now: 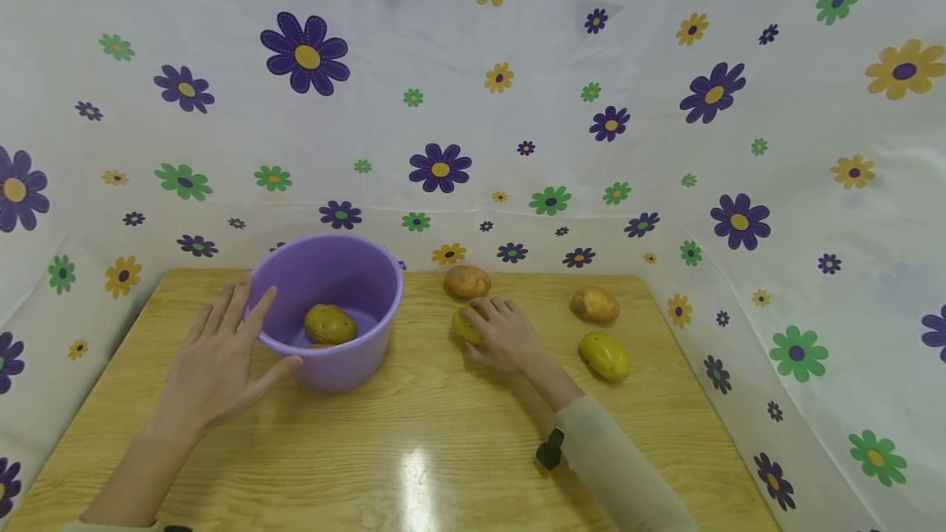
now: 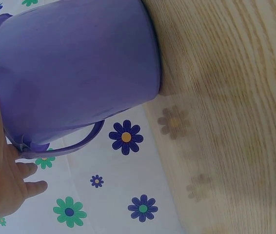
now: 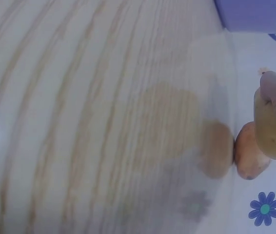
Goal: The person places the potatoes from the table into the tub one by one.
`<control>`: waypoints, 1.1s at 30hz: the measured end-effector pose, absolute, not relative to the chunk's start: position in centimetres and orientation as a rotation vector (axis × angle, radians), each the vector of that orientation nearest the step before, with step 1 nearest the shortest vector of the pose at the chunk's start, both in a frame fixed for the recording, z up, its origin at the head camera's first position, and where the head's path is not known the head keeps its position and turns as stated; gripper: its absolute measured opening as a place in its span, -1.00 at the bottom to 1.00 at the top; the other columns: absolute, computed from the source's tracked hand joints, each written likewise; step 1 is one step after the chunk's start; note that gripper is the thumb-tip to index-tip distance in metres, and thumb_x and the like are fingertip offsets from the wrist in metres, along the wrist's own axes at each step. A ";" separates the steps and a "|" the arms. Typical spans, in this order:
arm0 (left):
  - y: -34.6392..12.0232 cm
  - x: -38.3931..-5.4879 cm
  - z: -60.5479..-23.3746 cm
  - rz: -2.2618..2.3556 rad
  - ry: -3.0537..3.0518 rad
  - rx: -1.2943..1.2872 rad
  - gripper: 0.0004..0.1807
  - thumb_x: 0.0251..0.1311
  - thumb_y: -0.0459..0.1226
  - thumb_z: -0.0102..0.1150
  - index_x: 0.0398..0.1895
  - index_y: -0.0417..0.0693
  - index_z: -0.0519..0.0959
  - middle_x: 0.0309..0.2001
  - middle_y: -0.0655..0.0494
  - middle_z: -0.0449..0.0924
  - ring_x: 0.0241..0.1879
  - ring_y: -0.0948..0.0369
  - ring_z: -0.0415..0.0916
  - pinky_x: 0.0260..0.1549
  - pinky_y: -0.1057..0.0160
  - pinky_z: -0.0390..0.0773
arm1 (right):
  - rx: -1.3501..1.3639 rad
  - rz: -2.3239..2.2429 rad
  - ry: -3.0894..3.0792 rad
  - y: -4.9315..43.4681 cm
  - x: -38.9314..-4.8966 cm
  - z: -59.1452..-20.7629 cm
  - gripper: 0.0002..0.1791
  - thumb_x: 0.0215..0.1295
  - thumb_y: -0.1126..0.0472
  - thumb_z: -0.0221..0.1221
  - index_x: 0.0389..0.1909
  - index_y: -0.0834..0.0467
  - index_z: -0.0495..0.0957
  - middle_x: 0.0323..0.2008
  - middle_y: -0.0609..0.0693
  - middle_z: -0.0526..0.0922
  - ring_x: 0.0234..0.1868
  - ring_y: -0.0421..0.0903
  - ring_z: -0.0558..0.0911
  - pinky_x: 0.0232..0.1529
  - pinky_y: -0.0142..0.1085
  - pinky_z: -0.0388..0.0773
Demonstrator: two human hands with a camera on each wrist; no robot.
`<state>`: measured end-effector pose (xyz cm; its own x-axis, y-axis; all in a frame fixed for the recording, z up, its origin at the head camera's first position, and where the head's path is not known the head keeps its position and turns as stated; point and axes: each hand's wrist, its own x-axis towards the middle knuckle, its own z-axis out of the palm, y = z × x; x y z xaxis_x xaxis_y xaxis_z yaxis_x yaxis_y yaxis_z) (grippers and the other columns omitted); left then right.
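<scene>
A purple bucket (image 1: 342, 368) stands at the left of the table, with a yellow-green potato (image 1: 330, 324) inside and part of another beneath it. My left hand (image 1: 214, 372) lies along the bucket's near-left rim, fingers straight and spread. In the left wrist view the bucket's handle (image 2: 82, 145) hangs down its side, close to my fingers. Right of the bucket, my right hand (image 1: 506, 337) grips a yellow-green potato (image 1: 466, 327) from above, thumb curled against it in the right wrist view. Just behind it lies a brownish potato (image 1: 467, 281).
Two more potatoes lie at the right: a brownish one (image 1: 595, 304) farther back and a yellow-green one (image 1: 604, 355) nearer. The wooden table (image 1: 355, 466) meets a white flower-printed sheet (image 1: 414, 23) at the back and sides.
</scene>
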<state>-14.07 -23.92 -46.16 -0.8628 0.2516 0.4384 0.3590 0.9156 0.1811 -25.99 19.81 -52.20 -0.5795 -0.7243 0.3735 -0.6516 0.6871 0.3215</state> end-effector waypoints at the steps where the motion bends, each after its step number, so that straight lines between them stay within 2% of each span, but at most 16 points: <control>1: -23.9 -14.1 -46.2 -0.360 -2.663 -0.443 0.12 0.27 0.33 0.22 0.72 0.00 0.04 0.72 -0.27 -0.07 0.71 -0.24 -0.11 0.75 -0.11 -0.25 | 1.060 -0.206 -2.410 19.8 -26.0 -52.1 -0.34 0.25 -0.22 0.35 0.29 0.01 0.56 0.17 0.06 0.68 0.05 0.04 0.71 0.12 -0.11 0.71; 9: -23.9 -14.2 -46.2 -0.370 -2.662 -0.436 0.12 0.26 0.30 0.26 0.72 0.01 0.05 0.70 -0.31 -0.02 0.71 -0.25 -0.10 0.75 -0.13 -0.22 | 1.066 -0.157 -2.345 19.7 -25.7 -51.4 -0.30 0.10 -0.19 0.45 0.25 0.00 0.57 0.15 0.06 0.69 0.02 0.04 0.71 0.04 -0.12 0.73; 16: -23.9 -14.2 -46.3 -0.365 -2.671 -0.440 0.12 0.26 0.30 0.25 0.72 0.00 0.05 0.72 -0.26 -0.09 0.71 -0.24 -0.12 0.75 -0.14 -0.23 | 1.084 -0.136 -2.259 19.4 -25.6 -50.7 -0.29 0.01 -0.15 0.50 0.20 0.01 0.59 0.10 0.07 0.71 -0.04 0.05 0.73 -0.04 -0.12 0.76; 33: -23.9 -14.2 -46.3 -0.377 -2.667 -0.442 0.12 0.26 0.30 0.24 0.72 0.00 0.04 0.73 -0.24 -0.13 0.71 -0.25 -0.12 0.74 -0.18 -0.19 | 1.092 -0.017 -2.217 18.2 -24.9 -47.8 -0.27 0.03 -0.12 0.48 0.24 0.03 0.56 0.15 0.09 0.69 -0.03 0.07 0.75 -0.09 -0.13 0.78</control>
<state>-14.18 -23.92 -46.25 -0.8660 0.2476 0.4345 0.3584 0.9132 0.1939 -24.89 18.24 -47.82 -0.4357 -0.7113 0.5515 -0.7026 0.6518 0.2856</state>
